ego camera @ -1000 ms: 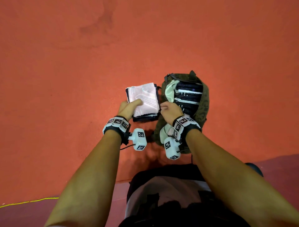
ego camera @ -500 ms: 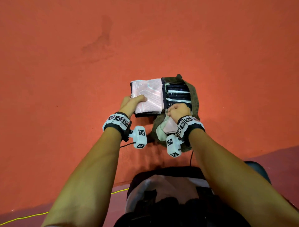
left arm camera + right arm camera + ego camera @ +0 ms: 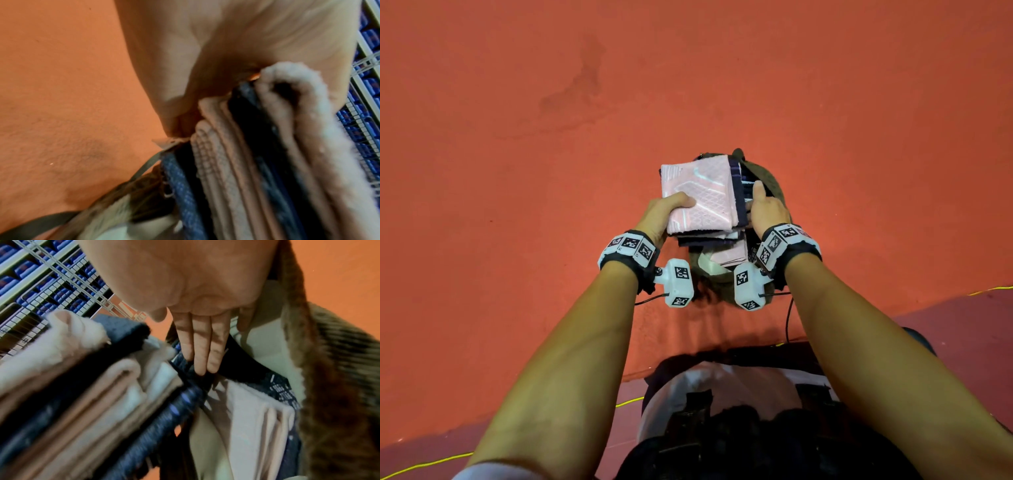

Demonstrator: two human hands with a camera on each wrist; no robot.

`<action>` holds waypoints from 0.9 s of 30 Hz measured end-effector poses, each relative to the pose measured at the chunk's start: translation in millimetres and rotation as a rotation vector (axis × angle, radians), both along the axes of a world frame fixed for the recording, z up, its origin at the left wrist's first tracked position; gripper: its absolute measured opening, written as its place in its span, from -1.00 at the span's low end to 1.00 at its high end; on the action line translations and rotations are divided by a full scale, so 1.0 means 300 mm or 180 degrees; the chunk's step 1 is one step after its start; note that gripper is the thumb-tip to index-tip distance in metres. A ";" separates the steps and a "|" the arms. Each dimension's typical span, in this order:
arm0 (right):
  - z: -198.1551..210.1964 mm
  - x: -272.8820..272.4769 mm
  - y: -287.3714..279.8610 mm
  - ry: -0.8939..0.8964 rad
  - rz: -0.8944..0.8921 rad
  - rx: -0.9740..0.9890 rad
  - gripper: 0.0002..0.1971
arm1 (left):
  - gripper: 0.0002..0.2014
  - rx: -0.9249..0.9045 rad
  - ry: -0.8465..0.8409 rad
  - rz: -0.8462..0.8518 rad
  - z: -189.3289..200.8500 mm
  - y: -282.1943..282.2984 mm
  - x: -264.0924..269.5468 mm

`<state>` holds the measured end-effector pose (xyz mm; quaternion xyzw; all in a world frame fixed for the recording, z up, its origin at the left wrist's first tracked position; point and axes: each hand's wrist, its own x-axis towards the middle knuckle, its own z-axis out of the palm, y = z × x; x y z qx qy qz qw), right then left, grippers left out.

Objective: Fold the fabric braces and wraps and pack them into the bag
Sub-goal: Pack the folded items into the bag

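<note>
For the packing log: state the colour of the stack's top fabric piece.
Pale pink top fabric piece, clearest in the head view.

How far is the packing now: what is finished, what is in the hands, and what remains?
Done: some folded pieces already sit inside the olive bag. In hand: the left hand grips a folded stack of pink and dark wraps over the bag's mouth, while the right hand reaches straight fingers into the opening. Left: lowering this stack in. No other loose pieces show.

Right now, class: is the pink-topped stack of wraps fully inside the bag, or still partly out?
Partly out. The left hand grips the stack above the bag, while the right hand's straight fingers press aside wraps already inside.
</note>
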<state>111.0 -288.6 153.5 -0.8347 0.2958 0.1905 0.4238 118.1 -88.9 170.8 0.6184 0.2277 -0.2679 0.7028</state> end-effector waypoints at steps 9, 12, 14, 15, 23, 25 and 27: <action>0.035 -0.004 -0.053 -0.0051 -0.0100 0.0180 -0.31 | -0.66 -0.0536 0.0072 -0.0072 0.045 -0.091 -0.020; 0.040 -0.002 -0.062 -0.0016 -0.0137 0.0251 -0.24 | -0.66 -0.0762 0.0101 0.0161 0.053 -0.097 -0.001; 0.041 0.003 -0.071 -0.0025 -0.0181 0.0326 -0.24 | -0.66 -0.0901 0.0229 0.0301 0.039 -0.100 0.001; 0.041 0.003 -0.075 -0.0025 -0.0191 0.0376 -0.24 | -0.67 -0.0958 0.0327 0.0351 0.033 -0.102 -0.005; 0.033 -0.027 -0.088 0.0014 -0.0311 0.0719 -0.15 | -0.62 -0.0979 0.0681 0.0262 -0.021 -0.118 -0.062; 0.029 -0.023 -0.087 0.0043 -0.0350 0.0756 -0.13 | -0.67 -0.1047 0.0655 0.0268 -0.012 -0.127 -0.057; 0.030 -0.017 -0.090 0.0057 -0.0388 0.0810 -0.12 | -0.69 -0.1120 0.0588 0.0318 -0.001 -0.136 -0.048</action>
